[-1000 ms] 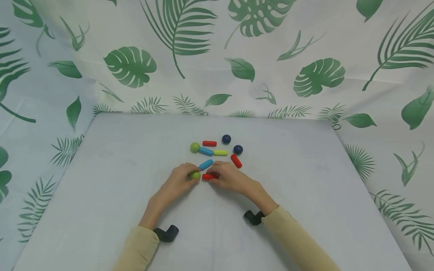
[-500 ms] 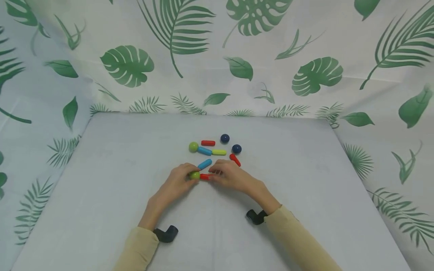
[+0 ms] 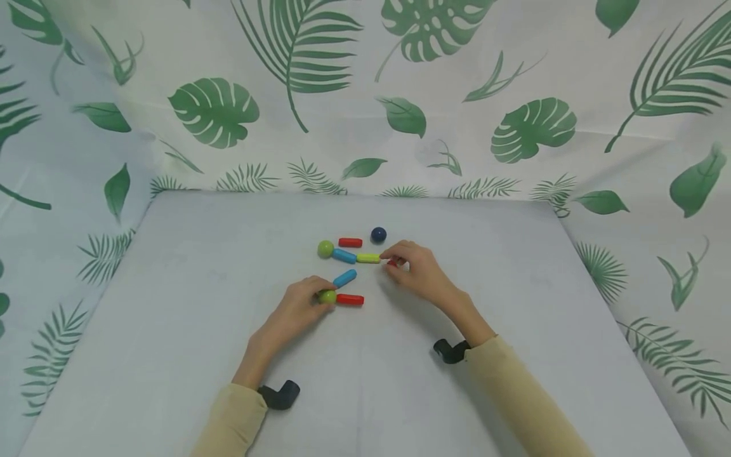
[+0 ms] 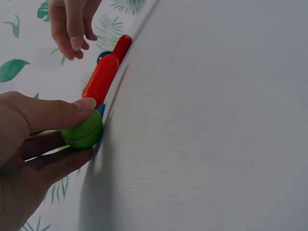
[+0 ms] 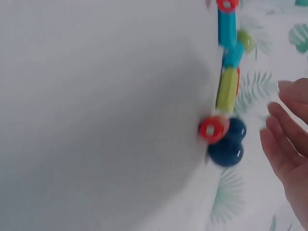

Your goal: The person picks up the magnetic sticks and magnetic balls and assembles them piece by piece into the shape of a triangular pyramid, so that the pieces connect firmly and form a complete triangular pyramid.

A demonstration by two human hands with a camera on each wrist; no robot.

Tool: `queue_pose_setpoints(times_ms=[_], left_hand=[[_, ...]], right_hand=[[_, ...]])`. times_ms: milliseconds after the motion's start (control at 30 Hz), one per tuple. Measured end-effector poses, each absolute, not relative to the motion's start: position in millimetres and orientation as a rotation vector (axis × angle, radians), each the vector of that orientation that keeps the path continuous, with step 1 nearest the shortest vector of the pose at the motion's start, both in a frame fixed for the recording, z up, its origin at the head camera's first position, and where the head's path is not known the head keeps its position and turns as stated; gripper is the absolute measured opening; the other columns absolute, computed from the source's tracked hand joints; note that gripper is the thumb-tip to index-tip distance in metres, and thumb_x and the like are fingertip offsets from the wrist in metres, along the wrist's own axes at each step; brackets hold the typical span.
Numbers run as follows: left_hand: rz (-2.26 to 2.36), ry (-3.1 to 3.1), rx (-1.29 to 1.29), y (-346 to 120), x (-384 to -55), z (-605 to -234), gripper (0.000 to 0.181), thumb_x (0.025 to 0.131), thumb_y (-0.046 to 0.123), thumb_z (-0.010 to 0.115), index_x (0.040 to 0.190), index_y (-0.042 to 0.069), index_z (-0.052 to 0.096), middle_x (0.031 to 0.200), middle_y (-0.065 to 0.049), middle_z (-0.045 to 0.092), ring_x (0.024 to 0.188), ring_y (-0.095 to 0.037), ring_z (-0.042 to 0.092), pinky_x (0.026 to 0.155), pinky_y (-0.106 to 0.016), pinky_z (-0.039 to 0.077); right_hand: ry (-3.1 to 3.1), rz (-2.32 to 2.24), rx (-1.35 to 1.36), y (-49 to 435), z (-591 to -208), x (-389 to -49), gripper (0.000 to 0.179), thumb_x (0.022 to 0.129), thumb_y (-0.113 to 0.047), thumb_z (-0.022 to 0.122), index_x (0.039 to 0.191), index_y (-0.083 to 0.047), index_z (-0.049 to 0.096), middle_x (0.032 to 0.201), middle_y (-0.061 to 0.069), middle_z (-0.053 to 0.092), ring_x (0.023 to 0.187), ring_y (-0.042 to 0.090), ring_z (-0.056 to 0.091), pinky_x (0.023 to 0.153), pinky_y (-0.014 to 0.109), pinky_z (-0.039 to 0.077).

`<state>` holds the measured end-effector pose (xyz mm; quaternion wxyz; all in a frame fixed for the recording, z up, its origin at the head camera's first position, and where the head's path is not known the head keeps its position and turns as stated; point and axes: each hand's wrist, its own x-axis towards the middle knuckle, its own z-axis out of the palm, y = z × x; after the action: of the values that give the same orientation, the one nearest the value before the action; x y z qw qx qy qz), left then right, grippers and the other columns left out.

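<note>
My left hand [image 3: 299, 306] pinches a lime green ball [image 4: 83, 131] between thumb and fingers. From that ball a red rod [image 3: 350, 299] runs to the right, its end against the ball. A blue rod [image 3: 345, 278] slants up and away beside the ball; whether it is joined I cannot tell. My right hand [image 3: 419, 270] hovers over a second red rod [image 3: 392, 262], mostly hidden beneath it in the head view. In the right wrist view, the fingers [image 5: 275, 139] are apart from this rod and hold nothing. A dark blue ball [image 5: 226, 152] lies near that rod.
Behind the hands, another lime green ball [image 3: 325, 249] meets a blue rod [image 3: 344, 256], followed by a yellow-green rod [image 3: 368, 258]. A red rod [image 3: 350, 242] and a dark blue ball [image 3: 379, 235] lie farther back on the white table [image 3: 228, 254]. Leaf-patterned cloth [image 3: 434, 146] rises behind.
The red rod met the green ball, and my right hand let go of it. My right hand has since moved right and away to the other red rod. The left hand stays on the ball.
</note>
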<state>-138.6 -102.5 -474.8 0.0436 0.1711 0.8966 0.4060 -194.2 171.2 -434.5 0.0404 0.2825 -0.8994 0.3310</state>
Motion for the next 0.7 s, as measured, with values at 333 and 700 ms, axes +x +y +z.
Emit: queue_pose_setpoints(times_ms=[333, 700], left_hand=[[1.204, 2.689, 0.486, -98.7, -143.6, -471.8, 0.032, 0.090, 0.008, 0.078, 0.122, 0.006, 0.072, 0.118, -0.007, 0.071, 0.106, -0.020, 0.063, 0.097, -0.040, 0.056], [1.228, 2.692, 0.459, -101.2, -142.0, -473.9, 0.032, 0.090, 0.010, 0.079, 0.121, 0.009, 0.072, 0.117, -0.004, 0.071, 0.106, -0.019, 0.064, 0.099, -0.040, 0.055]], right_hand=[[-2.889, 0.982, 0.590, 199.6, -444.8, -218.8, 0.032, 0.092, -0.008, 0.076, 0.123, -0.001, 0.069, 0.126, 0.017, 0.067, 0.115, 0.035, 0.063, 0.097, 0.049, 0.058], [-2.949, 1.076, 0.564, 202.9, -460.3, -226.7, 0.036, 0.093, -0.003, 0.073, 0.128, -0.001, 0.066, 0.124, 0.018, 0.069, 0.111, 0.033, 0.069, 0.094, 0.045, 0.060]])
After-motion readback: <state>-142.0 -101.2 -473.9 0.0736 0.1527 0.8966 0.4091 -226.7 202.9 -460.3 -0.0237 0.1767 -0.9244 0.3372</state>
